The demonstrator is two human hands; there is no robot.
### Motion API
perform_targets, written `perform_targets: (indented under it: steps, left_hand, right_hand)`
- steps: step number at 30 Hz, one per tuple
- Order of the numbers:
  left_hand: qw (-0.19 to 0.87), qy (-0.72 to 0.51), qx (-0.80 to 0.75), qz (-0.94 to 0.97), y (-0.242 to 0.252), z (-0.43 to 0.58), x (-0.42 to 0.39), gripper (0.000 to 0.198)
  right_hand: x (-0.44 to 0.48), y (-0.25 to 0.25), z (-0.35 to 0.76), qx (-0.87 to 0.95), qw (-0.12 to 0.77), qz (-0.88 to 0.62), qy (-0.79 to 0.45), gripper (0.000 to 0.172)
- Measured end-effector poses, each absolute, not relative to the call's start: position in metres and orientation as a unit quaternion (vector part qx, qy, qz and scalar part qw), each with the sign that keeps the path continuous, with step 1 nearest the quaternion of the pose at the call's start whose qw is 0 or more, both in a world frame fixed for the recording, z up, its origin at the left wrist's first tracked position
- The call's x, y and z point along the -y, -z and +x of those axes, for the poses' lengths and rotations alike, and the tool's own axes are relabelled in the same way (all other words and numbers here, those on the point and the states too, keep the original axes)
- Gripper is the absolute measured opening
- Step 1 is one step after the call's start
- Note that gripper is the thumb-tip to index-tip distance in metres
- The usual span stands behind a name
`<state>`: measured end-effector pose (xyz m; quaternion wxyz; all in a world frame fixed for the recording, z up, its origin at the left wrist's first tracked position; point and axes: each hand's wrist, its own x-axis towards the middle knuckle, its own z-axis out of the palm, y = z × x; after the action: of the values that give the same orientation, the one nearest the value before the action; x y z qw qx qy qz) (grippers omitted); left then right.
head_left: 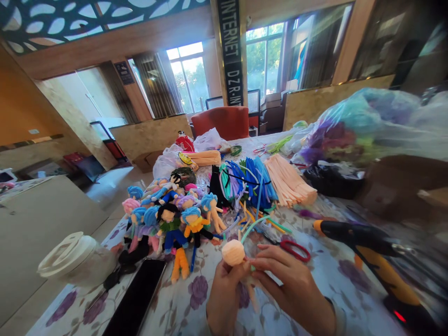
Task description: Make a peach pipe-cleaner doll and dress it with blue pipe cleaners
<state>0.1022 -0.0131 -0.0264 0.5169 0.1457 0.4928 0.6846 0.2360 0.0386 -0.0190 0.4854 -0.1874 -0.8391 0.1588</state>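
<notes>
Both hands meet low in the middle of the view over a flowered tablecloth (196,289). My left hand (224,298) grips a small peach pipe-cleaner figure (233,252) with a round fuzzy head, just below the head. My right hand (289,282) pinches the same figure's body from the right side; the body is mostly hidden by my fingers. Red-handled scissors (296,251) lie just beyond my right hand. A pale green pipe cleaner (257,223) curves up behind the figure's head.
A crowd of finished pipe-cleaner dolls (168,217) stands left of centre. Bundles of blue (250,179) and peach pipe cleaners (289,182) lie behind. A glue gun (364,242) lies at right, a black phone (138,298) and lidded jar (75,259) at left, plastic bags (353,126) far right.
</notes>
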Motion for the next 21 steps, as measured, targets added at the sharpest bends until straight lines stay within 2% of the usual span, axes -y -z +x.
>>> perform_targets:
  steps: [4,12,21]
  left_hand:
    - [0.541,-0.677,-0.469,0.169,0.02,0.099,0.015,0.014]
    - [0.536,-0.662,-0.491,0.185,0.016,0.1,0.016,0.012]
    - [0.509,-0.643,-0.531,0.214,0.034,0.096,0.017,0.013]
  right_hand:
    - [-0.04,0.019,0.24,0.823,0.48,-0.225,-0.203,0.02]
    - [-0.041,0.02,0.237,0.842,0.474,-0.19,-0.172,0.016]
    - [-0.046,0.021,0.237,0.859,0.467,-0.147,-0.148,0.014]
